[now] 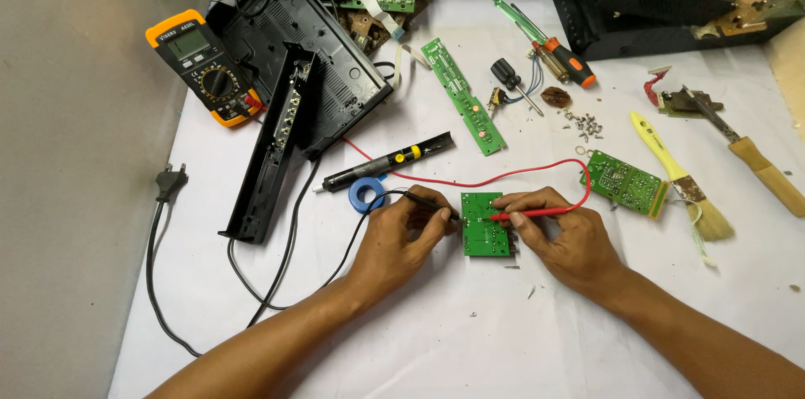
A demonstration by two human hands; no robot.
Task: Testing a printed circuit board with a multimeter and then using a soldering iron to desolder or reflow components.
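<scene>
white sheeting [470,340] is covering the floor where we are working, and it is cluttered with boards, screws and tools. we are pinching a black probe [426,203] in our left hand [394,240] and a red probe [537,214] in our right hand [566,235], both hands closed narrowly around the shafts, with both tips touching a small green circuit board [485,227] lying flat between them near the middle of the sheet.

we are judging the risks: a tip could be sliding across and bridging neighbouring solder points, or the unclamped board could be skating away under uneven pressure. the red lead [470,179] is looping close to the soldering iron [387,163].

the board's long axis is running toward and away from us; the probes are pointing inward at each other, roughly across it. an orange multimeter [204,66] is sitting well apart at upper left.
</scene>
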